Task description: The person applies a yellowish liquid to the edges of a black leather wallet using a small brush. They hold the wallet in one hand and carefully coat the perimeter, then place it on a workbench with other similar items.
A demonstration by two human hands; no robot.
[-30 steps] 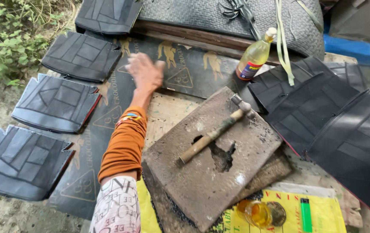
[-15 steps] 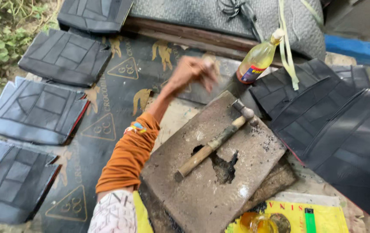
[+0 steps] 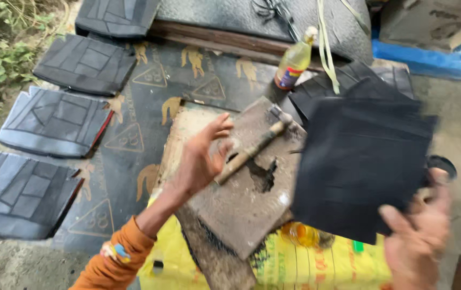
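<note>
Now the right hand point(image 3: 418, 241) has brought in a black rubber sheet point(image 3: 359, 161), pinched at its corner, while the left hand point(image 3: 201, 158), fingers spread loose, has drawn back over the hammer point(image 3: 252, 150) on the worn board point(image 3: 241, 209).

The right hand point(image 3: 421, 236) is motion-blurred and cut off below; its grip perhaps pinches the black sheet point(image 3: 359, 161).

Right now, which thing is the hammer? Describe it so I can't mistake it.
Find the grey, cracked slab in the middle, lying over the yellow sack. The hammer lies slantwise across its top, just beside the open left hand, head toward the bottle of yellow liquid. It is the only long wooden-handled tool; everything else nearby is flat black rubber.
</note>
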